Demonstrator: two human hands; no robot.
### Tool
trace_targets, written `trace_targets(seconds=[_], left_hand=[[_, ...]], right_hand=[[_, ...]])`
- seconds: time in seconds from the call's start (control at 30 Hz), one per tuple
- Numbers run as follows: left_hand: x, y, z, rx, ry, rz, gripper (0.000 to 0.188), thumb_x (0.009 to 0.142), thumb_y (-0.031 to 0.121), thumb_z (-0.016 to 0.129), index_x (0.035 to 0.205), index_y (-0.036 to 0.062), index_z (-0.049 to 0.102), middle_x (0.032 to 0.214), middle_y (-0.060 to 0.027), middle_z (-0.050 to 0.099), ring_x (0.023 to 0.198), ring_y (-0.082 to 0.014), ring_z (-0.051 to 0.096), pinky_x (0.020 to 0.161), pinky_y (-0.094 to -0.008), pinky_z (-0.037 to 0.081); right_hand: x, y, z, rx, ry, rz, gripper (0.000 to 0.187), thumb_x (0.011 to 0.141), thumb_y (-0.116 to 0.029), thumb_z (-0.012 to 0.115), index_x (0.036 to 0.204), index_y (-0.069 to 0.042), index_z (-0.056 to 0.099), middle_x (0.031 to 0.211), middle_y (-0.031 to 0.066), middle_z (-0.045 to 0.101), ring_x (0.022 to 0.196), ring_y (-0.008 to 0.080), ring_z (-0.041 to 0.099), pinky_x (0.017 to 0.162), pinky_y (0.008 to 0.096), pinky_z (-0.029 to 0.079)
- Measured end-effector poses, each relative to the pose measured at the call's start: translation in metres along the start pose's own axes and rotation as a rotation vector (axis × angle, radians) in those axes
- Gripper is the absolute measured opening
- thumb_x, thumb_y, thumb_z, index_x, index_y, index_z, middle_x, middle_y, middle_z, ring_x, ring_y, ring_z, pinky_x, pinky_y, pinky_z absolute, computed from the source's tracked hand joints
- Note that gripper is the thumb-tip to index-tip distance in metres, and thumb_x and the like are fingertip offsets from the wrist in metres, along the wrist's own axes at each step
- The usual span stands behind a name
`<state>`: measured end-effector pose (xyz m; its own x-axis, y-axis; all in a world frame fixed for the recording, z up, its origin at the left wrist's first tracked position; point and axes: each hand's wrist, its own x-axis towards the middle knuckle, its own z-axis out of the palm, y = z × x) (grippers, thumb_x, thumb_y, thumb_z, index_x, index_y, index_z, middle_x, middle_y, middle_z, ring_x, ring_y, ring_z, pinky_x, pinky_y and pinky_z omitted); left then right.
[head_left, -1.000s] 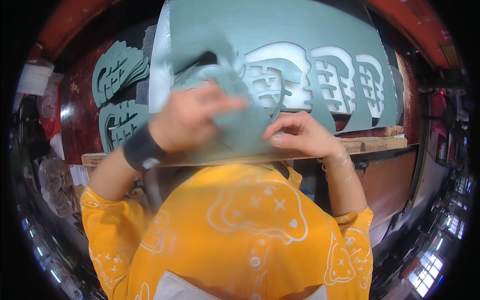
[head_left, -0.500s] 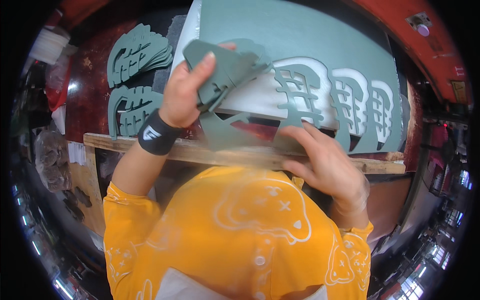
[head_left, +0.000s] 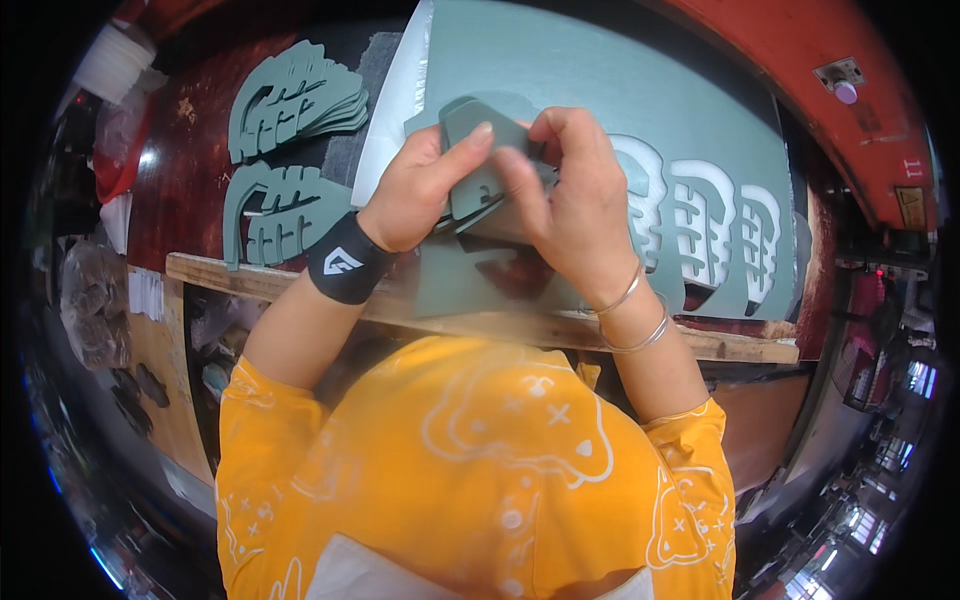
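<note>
A small stack of grey-green cut pieces (head_left: pixel 468 192) is held up over the near left part of a grey-green sheet (head_left: pixel 560 60). My left hand (head_left: pixel 415 190) is closed on its left side, thumb on top. At its right side, my right hand (head_left: pixel 580 195) has curled fingers and a bent thumb gripping the pieces, slightly blurred. Both hands hide much of the stack. Below them, a blurred strip of the sheet (head_left: pixel 450 285) reaches the table's front edge. Slotted, curved cut-outs (head_left: pixel 700 235) run through the sheet right of my hand, with white showing through.
Two piles of slotted grey-green pieces, a far one (head_left: pixel 300 105) and a near one (head_left: pixel 285 215), lie on the dark red table (head_left: pixel 180 190) at left. A wooden rail (head_left: pixel 720 345) borders the front. An orange-red machine part (head_left: pixel 780 45) with a knob (head_left: pixel 846 92) rises at right.
My right hand has moved up and left from the sheet's front edge to the stack. The left hand has shifted slightly right, still holding the pieces.
</note>
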<state>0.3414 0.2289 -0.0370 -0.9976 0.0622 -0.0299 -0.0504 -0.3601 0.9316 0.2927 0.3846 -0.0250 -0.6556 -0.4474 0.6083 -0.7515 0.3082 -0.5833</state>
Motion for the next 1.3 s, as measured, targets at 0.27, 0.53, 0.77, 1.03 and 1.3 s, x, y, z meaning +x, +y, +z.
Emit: trace_targets(seconds=[0.27,0.53,0.77,1.03,1.3], left_hand=[[0.037,0.05,-0.034,-0.281,0.1,0.057,0.046,0.102,0.036,0.038,0.129,0.0012,0.047,0.097,-0.0096,0.065,0.091,-0.0186,0.064,0.085,-0.0325,0.051],[0.058,0.177,-0.087,-0.151,0.089,0.362,0.039,0.098,0.03,0.047,0.125,0.0014,0.049,0.103,-0.0106,0.063,0.081,-0.0196,0.064,0.076,-0.0341,0.054],[-0.044,0.233,-0.129,0.488,0.375,0.092,0.038,0.097,0.032,0.051,0.12,0.0025,0.056,0.099,-0.0065,0.064,0.078,-0.0141,0.063,0.073,-0.0299,0.054],[-0.128,0.169,-0.143,1.56,0.749,0.151,0.03,0.092,0.032,0.056,0.106,0.0068,0.065,0.094,-0.0104,0.062,0.085,-0.0232,0.061,0.076,-0.0355,0.049],[-0.087,-0.043,-0.047,1.786,0.974,0.202,0.046,0.085,0.025,0.063,0.125,0.0036,0.054,0.115,-0.0196,0.051,0.111,-0.0371,0.046,0.097,-0.0437,0.038]], right_hand=[[-0.043,0.015,-0.017,0.077,-0.133,-0.06,0.011,0.078,-0.002,0.06,0.088,-0.008,0.058,0.07,0.0085,0.059,0.066,0.0299,0.057,0.061,0.039,0.046],[-0.065,0.008,-0.022,-0.078,-0.479,-0.057,0.014,0.077,-0.005,0.065,0.089,-0.008,0.059,0.074,0.0095,0.056,0.068,0.0292,0.053,0.064,0.0386,0.041],[-0.046,0.006,-0.054,0.139,-0.085,-0.051,0.014,0.075,0.002,0.064,0.087,-0.003,0.059,0.075,0.009,0.056,0.068,0.0228,0.053,0.063,0.0311,0.043],[-0.045,0.021,-0.064,0.136,-0.162,0.04,0.008,0.078,0.002,0.064,0.083,-0.002,0.06,0.074,0.0088,0.057,0.066,0.0212,0.055,0.062,0.0301,0.044],[-0.081,0.033,-0.111,0.103,-0.355,0.134,0.007,0.079,-0.001,0.064,0.085,-0.003,0.062,0.079,0.0105,0.06,0.072,0.0236,0.059,0.067,0.0317,0.046]])
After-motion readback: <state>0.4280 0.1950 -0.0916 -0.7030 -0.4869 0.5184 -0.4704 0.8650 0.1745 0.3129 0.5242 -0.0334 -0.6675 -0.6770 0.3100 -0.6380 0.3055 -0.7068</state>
